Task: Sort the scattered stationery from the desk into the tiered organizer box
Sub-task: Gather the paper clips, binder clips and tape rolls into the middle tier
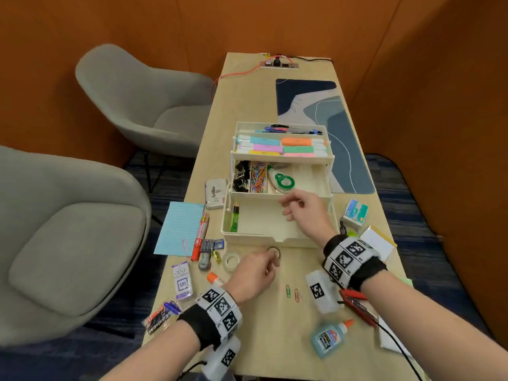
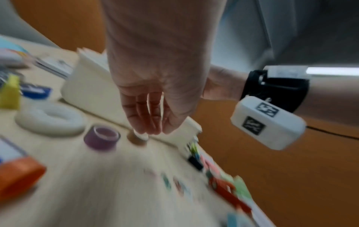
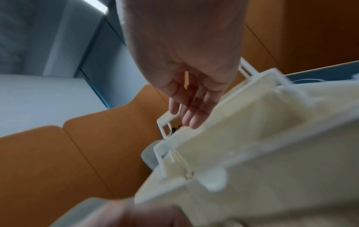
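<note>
Stationery lies scattered over the counter point(image 1: 264, 306) around the cream tiered organizer box point(image 1: 277, 235), which stands open in three steps near the middle. Its top tier holds pens and pastel highlighters point(image 1: 280, 145); the middle tier holds black binder clips point(image 1: 241, 176), coloured paper clips point(image 1: 258, 176) and a green correction tape point(image 1: 283, 180); the bottom tier holds a green highlighter point(image 1: 235, 218) at its left end.

Just in front of the box, the left hand point(image 1: 255, 273) reaches down with fingers together, its fingertips point(image 2: 143, 130) touching a small brown tape roll point(image 1: 274, 253) that sits on the counter; blur hides whether this grip has closed on the roll. A purple tape roll point(image 2: 102, 138) and a clear tape roll point(image 1: 231, 261) lie just left of it. The right hand point(image 1: 305, 209) hovers over the bottom tier beside the front edge of the middle tier, its fingers loose and spread, its grip holding nothing.

Left of the box lie a stamp pad point(image 1: 215, 193), a blue lined notepad point(image 1: 178, 228), a red marker point(image 1: 200, 237) and an ink packet point(image 1: 181, 280). Nearer the person sit two paper clips point(image 1: 292, 292), red scissors point(image 1: 357, 303) and a glue bottle point(image 1: 328, 338). A staples box point(image 1: 354, 211) stands right of the box, and a blue desk mat point(image 1: 341, 149) lies behind it
</note>
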